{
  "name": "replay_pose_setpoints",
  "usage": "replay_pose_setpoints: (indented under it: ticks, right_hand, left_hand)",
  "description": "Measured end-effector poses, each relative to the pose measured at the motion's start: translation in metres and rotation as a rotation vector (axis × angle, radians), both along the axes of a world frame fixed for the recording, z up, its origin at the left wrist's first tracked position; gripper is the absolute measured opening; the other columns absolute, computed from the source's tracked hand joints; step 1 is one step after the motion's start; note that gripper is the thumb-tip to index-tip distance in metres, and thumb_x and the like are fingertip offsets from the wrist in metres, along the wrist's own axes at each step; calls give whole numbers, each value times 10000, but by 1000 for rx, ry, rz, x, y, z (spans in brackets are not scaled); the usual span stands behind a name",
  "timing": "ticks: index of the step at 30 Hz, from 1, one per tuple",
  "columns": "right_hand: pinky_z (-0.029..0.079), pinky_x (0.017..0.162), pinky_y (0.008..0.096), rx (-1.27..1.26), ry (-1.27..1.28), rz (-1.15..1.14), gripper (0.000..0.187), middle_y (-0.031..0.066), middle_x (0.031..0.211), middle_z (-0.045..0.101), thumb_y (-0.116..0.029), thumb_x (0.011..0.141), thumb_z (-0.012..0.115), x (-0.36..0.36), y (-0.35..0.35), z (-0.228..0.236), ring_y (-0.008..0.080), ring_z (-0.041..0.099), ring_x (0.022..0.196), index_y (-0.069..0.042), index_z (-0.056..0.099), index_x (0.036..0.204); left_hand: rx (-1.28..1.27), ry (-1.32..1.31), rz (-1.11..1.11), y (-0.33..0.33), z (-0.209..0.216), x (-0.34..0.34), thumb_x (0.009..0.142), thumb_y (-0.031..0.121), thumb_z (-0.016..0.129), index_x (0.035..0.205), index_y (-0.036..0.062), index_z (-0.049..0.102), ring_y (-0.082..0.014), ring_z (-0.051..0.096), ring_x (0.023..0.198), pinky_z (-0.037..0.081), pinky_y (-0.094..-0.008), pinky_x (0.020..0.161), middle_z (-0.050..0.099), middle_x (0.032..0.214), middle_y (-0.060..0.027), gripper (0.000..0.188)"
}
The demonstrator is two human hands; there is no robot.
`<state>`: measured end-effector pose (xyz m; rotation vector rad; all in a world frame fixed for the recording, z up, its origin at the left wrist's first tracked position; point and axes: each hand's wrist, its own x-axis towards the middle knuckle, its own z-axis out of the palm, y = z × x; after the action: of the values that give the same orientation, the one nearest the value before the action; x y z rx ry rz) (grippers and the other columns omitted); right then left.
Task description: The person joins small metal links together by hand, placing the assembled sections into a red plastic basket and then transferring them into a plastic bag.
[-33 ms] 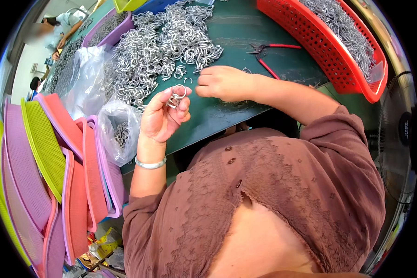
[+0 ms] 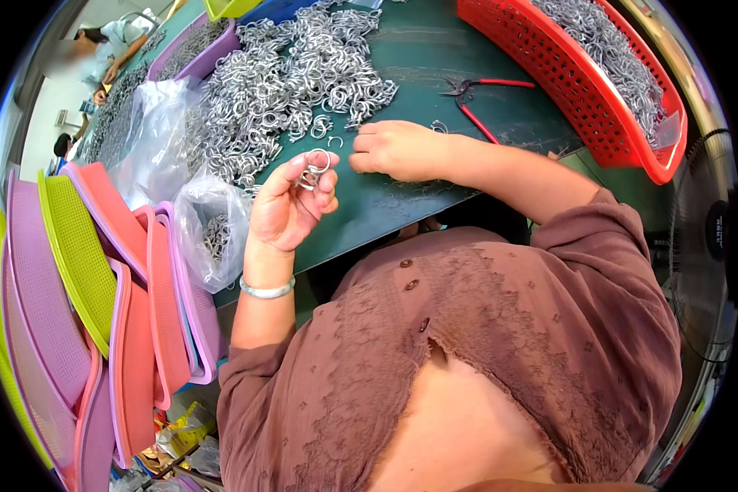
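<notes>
A few silvery metal rings (image 2: 313, 172) are pinched between the thumb and fingers of my left hand (image 2: 285, 211), which is turned palm up over the table's near edge. Just to its right, my right hand (image 2: 402, 151) is closed, knuckles up, low over the green tabletop (image 2: 422, 57). Its fingertips are hidden, so whatever it may hold does not show. Beyond both hands spreads a large heap of metal rings (image 2: 295, 74). A few loose rings (image 2: 321, 126) lie at the heap's near edge, close to my fingers.
Red-handled pliers (image 2: 477, 107) lie open beyond my right forearm. A red perforated basket (image 2: 562, 86) of metal pieces stands at the right. Clear plastic bags (image 2: 209, 209) and stacked colored baskets (image 2: 82, 262) crowd the left. A fan (image 2: 701, 230) is at far right; another person (image 2: 119, 53) sits far left.
</notes>
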<state>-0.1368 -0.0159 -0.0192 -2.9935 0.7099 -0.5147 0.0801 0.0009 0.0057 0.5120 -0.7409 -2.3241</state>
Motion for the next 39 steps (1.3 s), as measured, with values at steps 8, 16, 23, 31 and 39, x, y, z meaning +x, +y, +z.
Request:
replay_pose_setpoints:
  ticks: [8,16,23,31,39]
  right_hand:
    - [447,621,283,491,-703,-121,205,127,773,573,-101,784,573,22,7,25,211,566,684,17,572,951]
    - [428,623,281,460,-719,-140,81,83,737,567,-67,778,564,20,11,30,189,549,693,-3,593,819]
    - [415,631,270,506,-779,-143,73,66,726,548,-60,790,547,20,16,31,170,517,688,3,583,806]
    - [409,625,269,396,-728,-170,67,72,716,531,-57,797,537,19,16,30,168,504,688,9,547,806]
    - [421,569,311,492,-590,-214,65,100,690,529,-74,799,534,19,20,40,217,510,604,-14,519,821]
  left_hand:
    - [-203,-291,131,5,0,0,824,159,531,1088,-13,445,-113,479,597,388,-235,565,551,807,-75,326]
    - [-414,-439,314,17,4,-10,781,80,600,1064,15,465,-151,586,758,477,-245,676,583,912,-83,320]
    - [-315,-259,312,17,-1,-2,857,106,491,989,24,503,-167,606,762,494,-281,695,596,908,-81,156]
    - [-322,-272,332,16,-6,-5,852,101,501,890,54,521,-155,590,754,473,-262,682,594,840,-58,63]
    - [-317,-329,343,15,-7,-7,851,96,513,851,71,508,-148,588,732,474,-254,664,599,827,-61,26]
